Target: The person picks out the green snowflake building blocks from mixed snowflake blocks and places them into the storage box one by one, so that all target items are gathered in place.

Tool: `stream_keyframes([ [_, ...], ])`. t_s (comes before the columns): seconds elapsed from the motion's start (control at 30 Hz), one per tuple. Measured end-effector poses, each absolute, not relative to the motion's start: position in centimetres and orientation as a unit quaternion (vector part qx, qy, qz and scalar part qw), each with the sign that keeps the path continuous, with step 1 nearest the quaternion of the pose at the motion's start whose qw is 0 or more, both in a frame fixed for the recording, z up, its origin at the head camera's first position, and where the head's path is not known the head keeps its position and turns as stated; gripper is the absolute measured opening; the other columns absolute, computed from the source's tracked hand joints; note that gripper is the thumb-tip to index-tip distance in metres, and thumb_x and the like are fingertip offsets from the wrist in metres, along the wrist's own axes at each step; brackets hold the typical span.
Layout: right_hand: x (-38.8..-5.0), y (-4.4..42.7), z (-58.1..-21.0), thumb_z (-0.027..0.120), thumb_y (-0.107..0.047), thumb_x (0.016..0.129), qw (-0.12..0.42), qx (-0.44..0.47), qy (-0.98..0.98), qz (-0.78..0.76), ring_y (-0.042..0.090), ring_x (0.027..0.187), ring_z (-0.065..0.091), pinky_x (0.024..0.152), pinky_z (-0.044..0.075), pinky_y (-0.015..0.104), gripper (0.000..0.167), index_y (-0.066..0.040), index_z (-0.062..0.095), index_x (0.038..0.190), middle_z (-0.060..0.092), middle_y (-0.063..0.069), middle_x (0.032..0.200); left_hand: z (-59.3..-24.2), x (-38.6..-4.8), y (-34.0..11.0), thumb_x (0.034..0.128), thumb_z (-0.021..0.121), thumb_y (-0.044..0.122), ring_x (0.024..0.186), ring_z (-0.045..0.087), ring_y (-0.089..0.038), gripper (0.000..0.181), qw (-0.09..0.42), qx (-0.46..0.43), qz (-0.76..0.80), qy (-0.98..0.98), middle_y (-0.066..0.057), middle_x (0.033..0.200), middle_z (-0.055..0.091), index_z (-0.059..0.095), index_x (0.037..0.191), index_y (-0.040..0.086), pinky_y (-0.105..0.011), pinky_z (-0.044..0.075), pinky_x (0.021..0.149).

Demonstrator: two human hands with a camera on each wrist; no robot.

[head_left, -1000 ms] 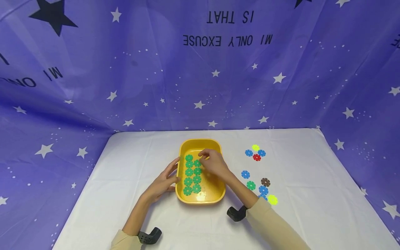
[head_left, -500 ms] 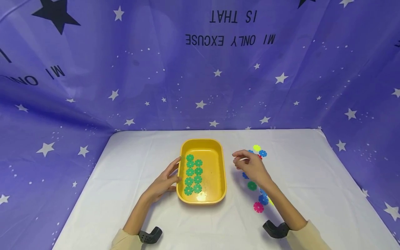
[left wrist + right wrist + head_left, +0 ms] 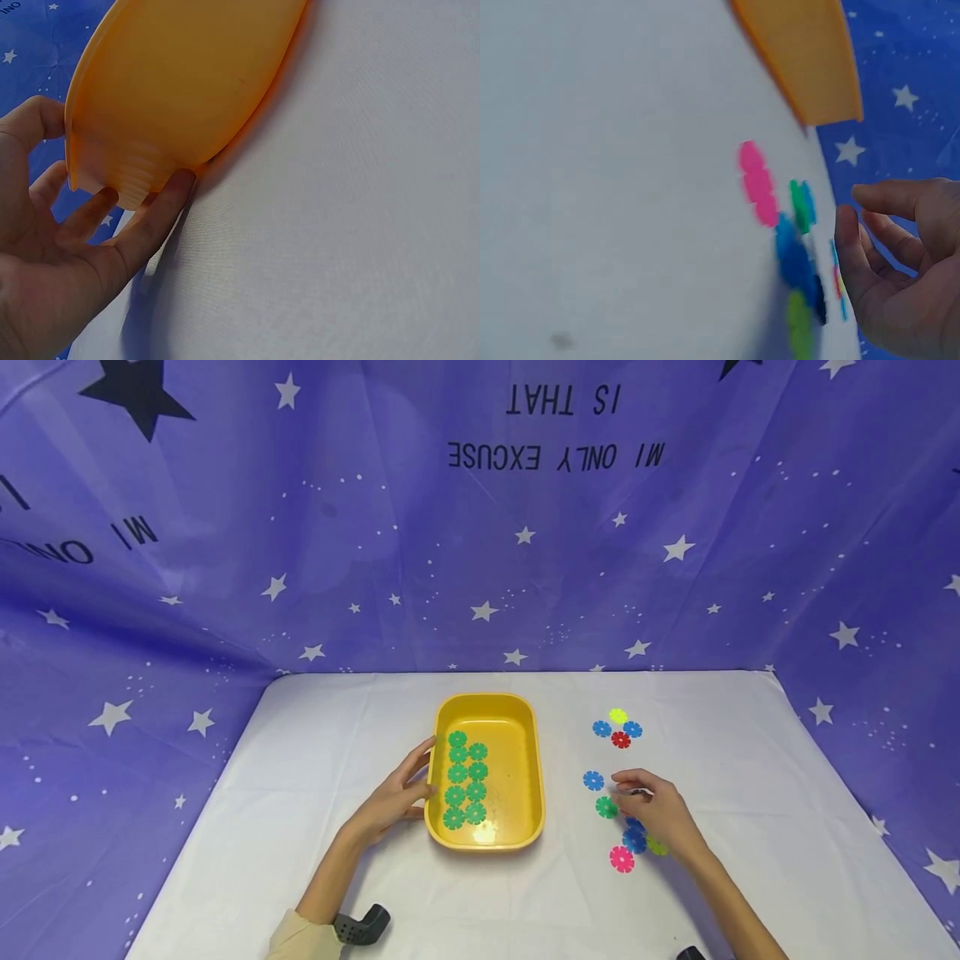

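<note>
A yellow tray [image 3: 528, 827] stands upright on the table, with green notched plastic discs [image 3: 477, 771] in two columns on its left side. My left hand [image 3: 390, 797] rests on the tray's left outer wall; the left wrist view shows its relaxed fingers [image 3: 161, 214] touching that wall. Over the loose discs right of the tray hovers my right hand [image 3: 663, 810], fingers loosely bent, nothing seen between them. Nearest its fingertips are a green disc [image 3: 606, 807] and a blue disc [image 3: 593, 781]. The hand partly covers a blue disc and a yellow-green disc [image 3: 657, 846].
Beyond the right hand, a yellow disc [image 3: 618, 716], a red disc [image 3: 621, 740] and two blue discs lie grouped. A pink disc [image 3: 622, 859] lies nearer the front, beside another blue disc [image 3: 634, 839]. White cloth [image 3: 300, 735] covers the table; a starry purple curtain [image 3: 480, 543] stands behind.
My right hand has left the inside of the tray, moved right, then come nearer over the lower group of loose discs. My left hand stays against the tray.
</note>
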State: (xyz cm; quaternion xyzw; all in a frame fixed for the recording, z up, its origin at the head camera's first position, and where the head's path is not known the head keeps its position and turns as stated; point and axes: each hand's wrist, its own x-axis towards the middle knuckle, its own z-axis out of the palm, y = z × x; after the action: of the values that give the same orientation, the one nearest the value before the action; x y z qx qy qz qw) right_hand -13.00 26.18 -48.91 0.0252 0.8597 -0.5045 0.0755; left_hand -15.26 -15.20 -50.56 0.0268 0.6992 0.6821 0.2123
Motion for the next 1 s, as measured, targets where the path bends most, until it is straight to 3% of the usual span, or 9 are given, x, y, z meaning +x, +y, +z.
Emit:
stream_keyframes([
  [0.57,-12.9,26.4,-50.9,0.076,-0.012,0.087,0.074,0.023,0.886,-0.457,0.020,0.081,0.057,0.066,0.051,0.024,0.035,-0.002,0.068,0.119,0.064,0.005,0.099,-50.6,-15.3,-15.2,0.0879,0.062,0.008,0.138,0.038,-0.043,0.083,0.210,0.022,0.682,0.701,-0.011,0.165,0.016,0.026,0.158,0.035,-0.049,0.055,0.089],
  [1.0,-13.1,25.8,-50.4,0.079,-0.010,0.083,0.071,0.013,0.912,-0.403,0.019,0.080,0.055,0.064,0.049,0.027,0.022,-0.005,0.071,0.103,0.061,0.003,0.090,-50.5,-15.3,-15.1,0.0871,0.062,0.009,0.138,0.038,-0.043,0.084,0.209,0.018,0.681,0.701,-0.011,0.165,0.015,0.027,0.158,0.035,-0.047,0.056,0.087],
])
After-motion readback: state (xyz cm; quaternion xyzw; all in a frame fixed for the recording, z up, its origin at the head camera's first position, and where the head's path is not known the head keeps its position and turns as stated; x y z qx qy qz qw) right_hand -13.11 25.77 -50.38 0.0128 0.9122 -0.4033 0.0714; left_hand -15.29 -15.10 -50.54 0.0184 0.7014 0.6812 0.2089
